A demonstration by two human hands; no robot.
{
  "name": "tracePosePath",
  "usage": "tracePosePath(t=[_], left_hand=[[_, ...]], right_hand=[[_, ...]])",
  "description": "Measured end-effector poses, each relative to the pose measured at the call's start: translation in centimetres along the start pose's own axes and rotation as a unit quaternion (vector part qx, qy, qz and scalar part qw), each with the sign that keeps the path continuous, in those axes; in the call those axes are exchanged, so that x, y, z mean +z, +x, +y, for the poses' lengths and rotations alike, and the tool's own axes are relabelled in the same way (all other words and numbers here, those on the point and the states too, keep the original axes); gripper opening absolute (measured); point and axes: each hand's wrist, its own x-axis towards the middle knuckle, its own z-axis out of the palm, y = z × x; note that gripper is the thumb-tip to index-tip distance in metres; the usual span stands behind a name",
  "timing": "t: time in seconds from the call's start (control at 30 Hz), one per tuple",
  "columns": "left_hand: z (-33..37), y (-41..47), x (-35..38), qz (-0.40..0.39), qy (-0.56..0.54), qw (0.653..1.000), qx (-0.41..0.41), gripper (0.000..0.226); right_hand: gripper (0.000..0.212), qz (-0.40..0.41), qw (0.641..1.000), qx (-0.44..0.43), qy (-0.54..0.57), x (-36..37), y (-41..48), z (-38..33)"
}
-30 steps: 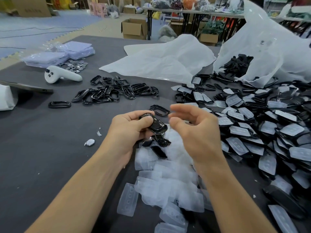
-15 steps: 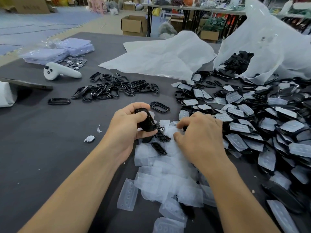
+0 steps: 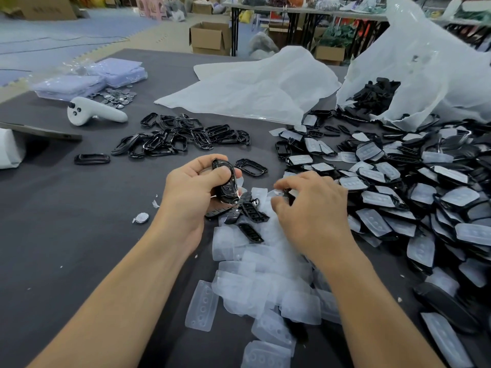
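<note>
On the table point(image 3: 53, 248), a pile of pads point(image 3: 265, 282) is found in the near middle, its far end under the right hand point(image 3: 310, 208). A shell point(image 3: 225, 181) is held in the left hand point(image 3: 191, 192), just left of that pile. A heap of shells point(image 3: 398, 181) is spread along the right side, its far end lying in the mouth of a bag point(image 3: 425, 75). A cluster of frames point(image 3: 180, 135) is laid behind the hands. A controller point(image 3: 95, 114) is placed further left, with packets point(image 3: 87, 81) behind it.

No writing, label or number is legible anywhere.
</note>
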Motion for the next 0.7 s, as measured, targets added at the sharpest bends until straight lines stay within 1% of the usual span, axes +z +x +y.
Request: tracePosePath(t=[0.03,0.07,0.1,0.13,0.2,0.27,0.33,0.43,0.47,0.53,0.57,0.63,0.7], left_hand=[[0.0,0.0,0.0,0.000,0.005,1.000,0.002,0.016],[0.0,0.0,0.0,0.000,0.008,1.000,0.003,0.016],[-0.1,-0.1,0.1,-0.001,0.009,1.000,0.002,0.016],[-0.1,-0.1,0.1,-0.002,0.011,1.000,0.000,0.016],[-0.2,-0.1,0.2,-0.001,0.022,1.000,0.002,0.016],[-0.3,0.0,0.1,-0.001,0.033,0.999,0.006,0.016],[-0.3,0.0,0.1,0.000,0.041,0.999,0.009,0.016],[-0.3,0.1,0.1,0.001,0.046,0.999,0.007,0.018],[-0.3,0.1,0.2,0.000,0.048,0.999,0.007,0.018],[-0.4,0.0,0.2,-0.003,0.052,0.999,0.007,0.019],[-0.4,0.0,0.3,-0.005,0.052,0.999,0.007,0.020],[-0.4,0.0,0.3,-0.005,0.050,0.999,0.005,0.020],[-0.4,0.0,0.2,-0.002,0.044,0.999,0.001,0.020]], right_hand=[[0.033,-0.022,0.999,-0.021,-0.022,0.5,0.0,0.0],[0.040,-0.034,0.998,-0.040,-0.037,0.9,0.1,-0.2],[0.042,-0.044,0.996,-0.057,-0.049,1.4,0.1,-0.4],[0.041,-0.054,0.995,-0.064,-0.057,1.7,0.2,-0.6],[0.038,-0.048,0.993,-0.072,-0.081,2.4,0.2,-0.7],[0.033,-0.020,0.992,-0.073,-0.103,2.8,0.1,-0.7],[0.025,0.009,0.993,-0.067,-0.096,3.0,0.1,-0.9],[0.010,0.020,0.998,-0.052,-0.036,2.8,0.3,-1.4],[0.008,0.026,0.999,-0.046,-0.015,2.7,0.4,-1.5],[0.013,0.038,0.998,-0.021,0.048,2.4,0.4,-1.7],[0.013,0.045,0.994,0.006,0.101,2.1,0.4,-1.8],[0.010,0.071,0.972,0.073,0.209,1.5,0.3,-2.1],[0.011,0.106,0.949,0.114,0.273,1.0,0.2,-2.3]])
